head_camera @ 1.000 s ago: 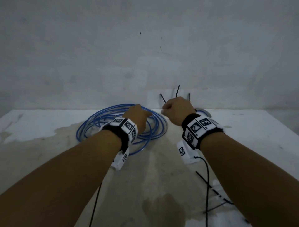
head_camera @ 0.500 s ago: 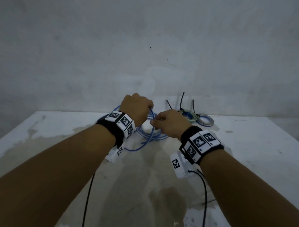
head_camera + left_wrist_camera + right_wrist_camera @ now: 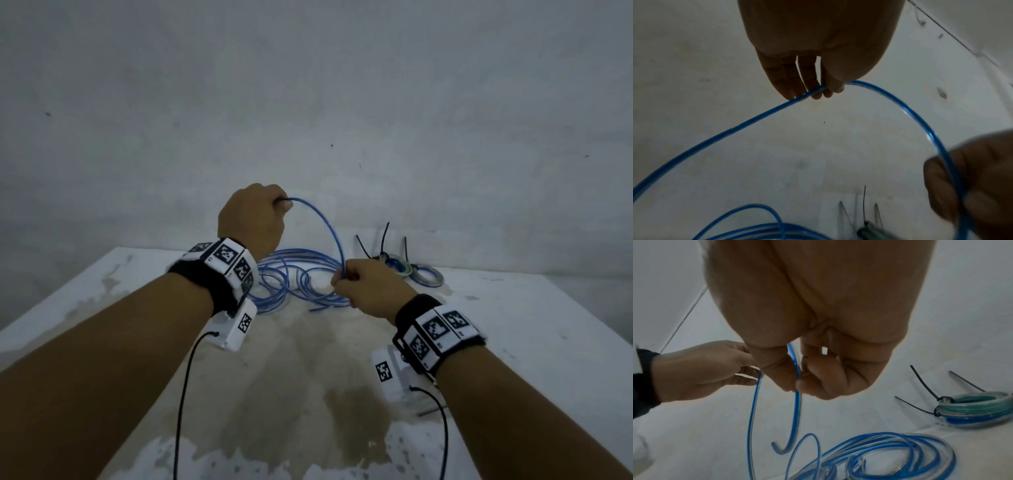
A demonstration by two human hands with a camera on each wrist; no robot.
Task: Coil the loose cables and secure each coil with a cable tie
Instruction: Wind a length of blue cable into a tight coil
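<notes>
Your left hand (image 3: pixel 251 219) pinches the blue cable (image 3: pixel 329 228) aloft; your right hand (image 3: pixel 368 286) pinches it near its free end, above loose loops on the table (image 3: pixel 548 325).

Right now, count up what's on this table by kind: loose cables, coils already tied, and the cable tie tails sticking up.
Loose blue cable, held by left hand and right hand: 1
Tied coils, stacked, exact number unclear: at least 2
Black cable tie tails sticking up: 3
Total: at least 6
</notes>
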